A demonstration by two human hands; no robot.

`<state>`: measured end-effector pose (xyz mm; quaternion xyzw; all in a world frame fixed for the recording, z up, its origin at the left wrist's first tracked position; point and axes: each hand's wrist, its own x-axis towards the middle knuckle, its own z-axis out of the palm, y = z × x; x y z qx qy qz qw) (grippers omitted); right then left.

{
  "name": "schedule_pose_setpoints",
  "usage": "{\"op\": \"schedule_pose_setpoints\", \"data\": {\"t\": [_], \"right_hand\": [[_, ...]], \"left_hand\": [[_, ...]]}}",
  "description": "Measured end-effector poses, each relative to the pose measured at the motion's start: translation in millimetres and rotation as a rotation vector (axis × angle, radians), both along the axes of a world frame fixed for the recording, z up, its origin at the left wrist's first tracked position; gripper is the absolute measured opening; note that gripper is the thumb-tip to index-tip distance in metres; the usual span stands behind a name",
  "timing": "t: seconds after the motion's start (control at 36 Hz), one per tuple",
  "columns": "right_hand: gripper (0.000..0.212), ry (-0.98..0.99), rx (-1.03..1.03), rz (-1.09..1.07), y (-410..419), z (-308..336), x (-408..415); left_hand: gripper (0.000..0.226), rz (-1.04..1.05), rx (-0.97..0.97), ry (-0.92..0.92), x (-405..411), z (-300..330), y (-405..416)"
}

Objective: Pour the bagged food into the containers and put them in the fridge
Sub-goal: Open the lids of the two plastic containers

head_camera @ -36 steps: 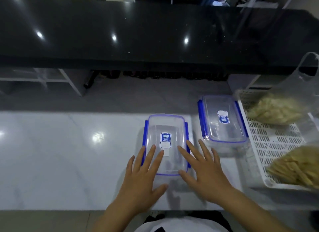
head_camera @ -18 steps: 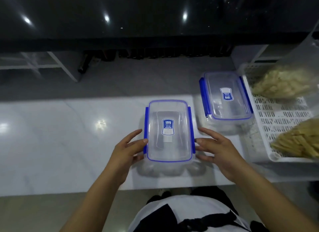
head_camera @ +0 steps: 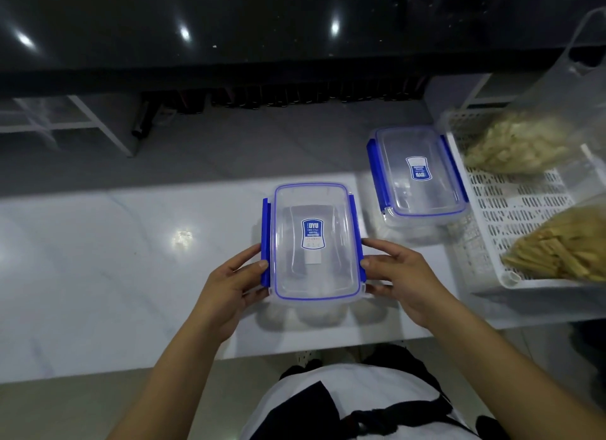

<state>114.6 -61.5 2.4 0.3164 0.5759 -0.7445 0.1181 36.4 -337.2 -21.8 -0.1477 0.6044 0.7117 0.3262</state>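
A clear lidded container (head_camera: 313, 243) with blue clasps and a blue label lies on the white counter (head_camera: 114, 275) in front of me. My left hand (head_camera: 229, 285) grips its left clasp, thumb on the blue edge. On the opposite side, my right hand (head_camera: 400, 275) pinches the right clasp the same way. A second lidded container (head_camera: 416, 171) stands further back to the right. Beside it, a white slotted basket (head_camera: 511, 210) holds a bag of pale food (head_camera: 515, 144) and a bag of yellow sticks (head_camera: 564, 246).
A black glossy countertop (head_camera: 229, 23) runs across the back, above a grey lower shelf (head_camera: 229, 151). The counter's front edge is close to my body. The basket overhangs the counter's right end.
Both hands moved from lying flat on the near container's lid to its two long sides and now grip the clasps. The view has tilted downward.
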Motion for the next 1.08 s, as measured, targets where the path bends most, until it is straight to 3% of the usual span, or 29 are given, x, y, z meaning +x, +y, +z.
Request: {"op": "schedule_pose_setpoints", "data": {"t": [0.28,0.36,0.44,0.61,0.75,1.08], "right_hand": [[0.047,0.014,0.004,-0.005,8,-4,8],[0.049,0.032,0.16,0.008,7,-5,12],[0.057,0.124,0.399,0.128,1,-1,18],[0.104,0.18,0.842,0.685,-16,5,25],[0.107,0.143,1.039,0.734,-29,-8,16],[0.108,0.168,1.092,0.712,-29,-14,9]], "left_hand": [[0.037,0.068,0.027,0.058,7,-10,-8],[0.041,0.077,-0.055,0.141,9,-9,-9],[0.062,-0.099,-0.219,0.366,13,-5,-11],[0.109,-0.571,-0.523,0.765,27,-2,2],[0.107,-0.558,-0.645,0.797,31,-13,8],[0.102,-0.487,-0.605,0.777,28,-14,7]]}}
